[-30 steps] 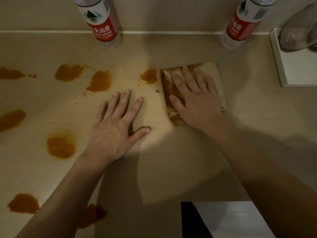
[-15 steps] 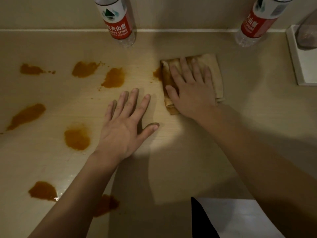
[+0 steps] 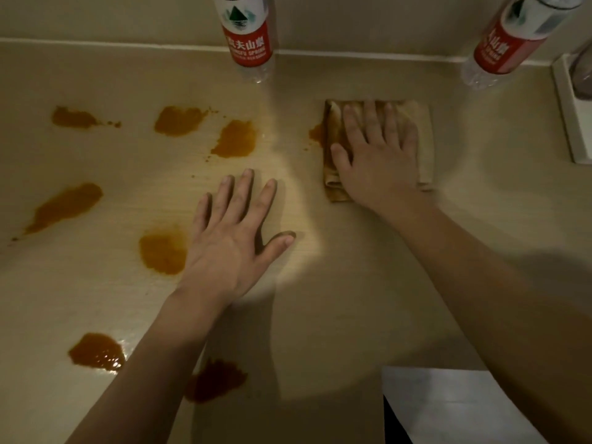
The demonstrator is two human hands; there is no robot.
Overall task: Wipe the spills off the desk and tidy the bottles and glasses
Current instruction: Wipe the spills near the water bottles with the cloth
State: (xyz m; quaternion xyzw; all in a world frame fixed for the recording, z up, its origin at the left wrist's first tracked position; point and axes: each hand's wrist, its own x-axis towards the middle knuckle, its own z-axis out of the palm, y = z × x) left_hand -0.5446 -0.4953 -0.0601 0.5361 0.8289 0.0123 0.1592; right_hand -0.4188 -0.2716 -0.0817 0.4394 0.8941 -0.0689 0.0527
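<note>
Brown spills (image 3: 163, 251) dot the bench (image 3: 352, 299) on my left. My left hand (image 3: 234, 238) lies flat, fingers spread, probably for support. My right hand (image 3: 378, 158), fingers open, presses the cloth (image 3: 424, 139) beside a spill; bottles (image 3: 245, 36) stand behind.

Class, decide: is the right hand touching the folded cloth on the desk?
Touching. The head view shows the right hand pressed flat on the cloth, fingers spread across it.

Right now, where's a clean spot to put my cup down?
The desk is bare right of the cloth, up to the white tray, and between the two arms. Left of the left hand it's crowded with orange spills.
</note>
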